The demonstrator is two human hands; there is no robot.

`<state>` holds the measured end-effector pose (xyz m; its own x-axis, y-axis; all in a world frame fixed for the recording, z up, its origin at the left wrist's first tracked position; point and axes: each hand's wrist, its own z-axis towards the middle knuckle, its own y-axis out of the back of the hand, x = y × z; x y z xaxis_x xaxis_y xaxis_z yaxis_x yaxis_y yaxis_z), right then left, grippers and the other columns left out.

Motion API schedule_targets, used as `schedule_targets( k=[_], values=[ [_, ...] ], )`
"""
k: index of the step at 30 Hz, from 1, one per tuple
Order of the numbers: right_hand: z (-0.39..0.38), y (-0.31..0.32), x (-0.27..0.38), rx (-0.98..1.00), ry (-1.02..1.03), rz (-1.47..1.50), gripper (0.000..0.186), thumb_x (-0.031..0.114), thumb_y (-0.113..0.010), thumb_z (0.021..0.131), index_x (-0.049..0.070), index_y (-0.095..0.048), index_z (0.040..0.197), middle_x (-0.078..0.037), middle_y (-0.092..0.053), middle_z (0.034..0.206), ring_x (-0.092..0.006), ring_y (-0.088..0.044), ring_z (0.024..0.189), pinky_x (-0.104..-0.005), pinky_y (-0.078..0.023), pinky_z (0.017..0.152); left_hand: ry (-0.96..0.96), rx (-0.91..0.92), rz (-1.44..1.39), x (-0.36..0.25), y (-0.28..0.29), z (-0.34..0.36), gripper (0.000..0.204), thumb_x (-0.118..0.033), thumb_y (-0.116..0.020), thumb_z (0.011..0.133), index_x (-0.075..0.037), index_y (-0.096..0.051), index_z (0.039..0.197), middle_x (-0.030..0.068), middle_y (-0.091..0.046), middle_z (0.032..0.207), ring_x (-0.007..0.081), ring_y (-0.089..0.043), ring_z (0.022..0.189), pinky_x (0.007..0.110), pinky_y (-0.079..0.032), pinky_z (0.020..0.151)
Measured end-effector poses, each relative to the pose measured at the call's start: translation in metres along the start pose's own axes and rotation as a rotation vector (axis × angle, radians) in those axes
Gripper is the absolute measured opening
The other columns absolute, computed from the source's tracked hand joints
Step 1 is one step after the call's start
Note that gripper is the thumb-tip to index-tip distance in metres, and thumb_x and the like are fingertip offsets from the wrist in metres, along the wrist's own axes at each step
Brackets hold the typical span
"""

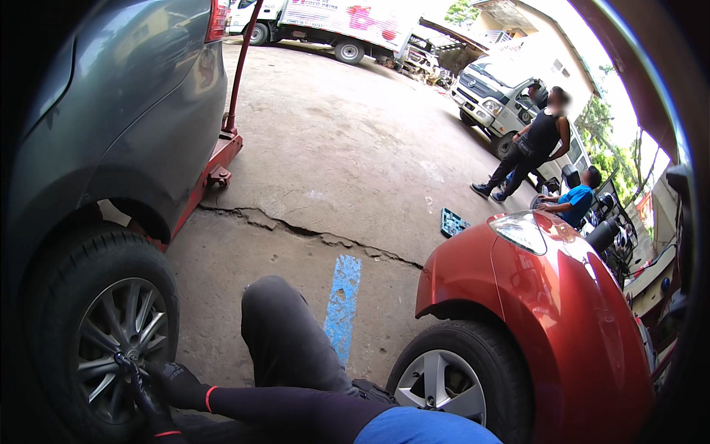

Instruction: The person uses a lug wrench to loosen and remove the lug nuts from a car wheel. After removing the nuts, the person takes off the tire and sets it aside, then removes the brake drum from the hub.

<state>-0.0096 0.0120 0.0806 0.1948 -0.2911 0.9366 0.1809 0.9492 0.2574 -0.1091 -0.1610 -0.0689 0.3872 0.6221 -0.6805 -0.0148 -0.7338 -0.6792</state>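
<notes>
Both my hands wear black gloves with red cuffs and are at the alloy wheel point(111, 318) of a dark gray car point(126, 96), at the lower left. My left hand point(139, 388) is upright near the hub, its fingers closed round a small dark, shiny item point(121, 358) that I cannot make out clearly. My right hand point(175, 381) lies just right of it, fingers curled toward the hub; what they grip is hidden. My bent knee point(281, 318) is beside the wheel.
A red floor jack point(211, 177) stands by the gray car. A red car point(540, 311) is at right. Beyond are a teal tool case point(452, 222), a standing person point(540, 140), another in blue point(573, 203), white trucks point(488, 96), and cracked concrete point(325, 148).
</notes>
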Motion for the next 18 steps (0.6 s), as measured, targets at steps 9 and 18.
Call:
schedule_targets(
  k=[9,18],
  values=[
    [-0.006,0.016,0.008,0.103,-0.294,0.305,0.043,0.037,-0.058,0.098,0.003,-0.058,0.125,-0.021,-0.068,0.1,-0.038,-0.067,0.095,-0.0467,-0.052,0.08,0.078,0.292,-0.105,-0.02,-0.044,-0.028,0.032,-0.026,-0.055,0.102,-0.004,-0.065,0.124,0.0072,-0.068,0.116,0.0184,-0.063,0.107,0.033,-0.05,0.096],
    [-0.01,0.013,0.01,0.133,-0.079,-0.204,0.044,0.032,-0.057,0.096,0.01,-0.055,0.134,-0.021,-0.069,0.103,-0.0411,-0.067,0.091,-0.047,-0.053,0.079,0.361,-0.014,-0.934,-0.017,-0.025,-0.025,0.029,-0.024,-0.055,0.102,-0.006,-0.065,0.123,0.003,-0.066,0.105,0.0148,-0.061,0.1,0.028,-0.049,0.09]
  ],
)
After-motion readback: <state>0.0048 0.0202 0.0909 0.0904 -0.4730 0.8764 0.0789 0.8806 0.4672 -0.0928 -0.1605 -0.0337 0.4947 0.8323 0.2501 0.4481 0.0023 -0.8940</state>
